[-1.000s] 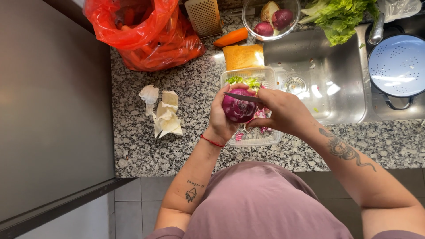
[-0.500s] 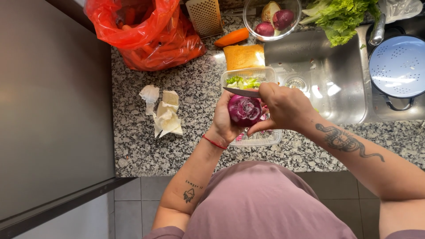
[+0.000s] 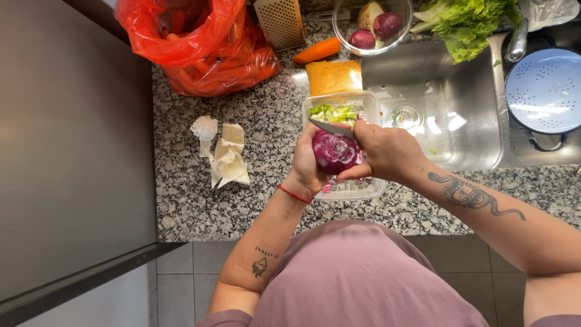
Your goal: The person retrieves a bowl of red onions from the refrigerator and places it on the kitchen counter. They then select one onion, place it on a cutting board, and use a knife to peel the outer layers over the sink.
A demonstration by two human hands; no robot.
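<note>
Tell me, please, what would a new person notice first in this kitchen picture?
First, the red onion at the centre, held in the left hand while the right hand sets a knife against its top, above a clear plastic container with chopped greens. Next, the bright red plastic bag at the upper left of the granite counter, with a carrot lying beside it.

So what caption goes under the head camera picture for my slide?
Left hand holds a red onion over a clear container while the right hand works a knife on it.
</note>
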